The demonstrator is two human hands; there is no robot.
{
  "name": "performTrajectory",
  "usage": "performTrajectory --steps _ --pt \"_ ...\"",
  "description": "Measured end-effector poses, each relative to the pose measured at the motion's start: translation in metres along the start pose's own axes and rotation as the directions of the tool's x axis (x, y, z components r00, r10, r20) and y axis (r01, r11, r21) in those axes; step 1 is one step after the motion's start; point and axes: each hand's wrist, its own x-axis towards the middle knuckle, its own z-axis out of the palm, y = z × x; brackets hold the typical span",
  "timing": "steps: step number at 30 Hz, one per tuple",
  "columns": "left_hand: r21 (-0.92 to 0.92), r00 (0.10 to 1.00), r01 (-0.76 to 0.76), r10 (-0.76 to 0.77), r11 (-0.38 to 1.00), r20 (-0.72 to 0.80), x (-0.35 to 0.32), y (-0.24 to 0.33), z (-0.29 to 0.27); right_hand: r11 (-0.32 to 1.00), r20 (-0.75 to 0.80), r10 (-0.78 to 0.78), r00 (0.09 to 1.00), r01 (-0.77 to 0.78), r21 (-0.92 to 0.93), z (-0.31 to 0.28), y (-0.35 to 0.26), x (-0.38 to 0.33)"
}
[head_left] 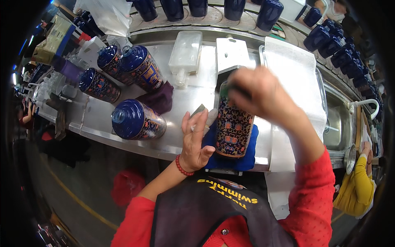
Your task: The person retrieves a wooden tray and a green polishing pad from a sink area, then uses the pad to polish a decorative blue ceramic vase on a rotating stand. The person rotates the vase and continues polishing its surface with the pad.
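In front of me a bottle (234,131) with a dark floral pattern of red, blue and gold lies on a folded blue cloth (252,148). My left hand (196,142) is beside its left edge, fingers stretched out, with a pale cover on one fingertip. A small grey-green flat piece (200,109) shows behind those fingers; whether they touch it I cannot tell. Over the bottle's far end is my right hand (259,92), smeared by motion and closed around a dark object (239,89) whose kind is unclear. The hand hides part of the bottle there.
Several blue patterned bottles (140,119) stand at the left, near a purple cloth (160,98). Beyond lie a clear glass bottle (186,53) and a white block (232,53). White sheets (290,78) cover the right side, before a sink (338,123). Blue bottles (197,6) line a conveyor (214,18).
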Motion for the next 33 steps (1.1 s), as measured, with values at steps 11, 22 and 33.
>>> performTrajectory --steps 11,22,33 --pt "-0.063 0.999 0.04 -0.038 0.997 0.028 -0.016 0.003 -0.001 0.985 -0.013 0.034 0.999 -0.032 0.17 0.013 -0.004 -0.014" --pt "-0.086 0.995 0.009 -0.001 0.996 0.099 -0.029 0.016 -0.006 0.997 -0.042 0.034 0.999 -0.032 0.064 0.015 -0.007 -0.029" --pt "0.303 0.993 -0.033 -0.004 0.953 0.122 -0.01 0.033 0.003 0.959 -0.426 0.0 0.905 -0.12 -0.255 0.008 0.012 -0.028"
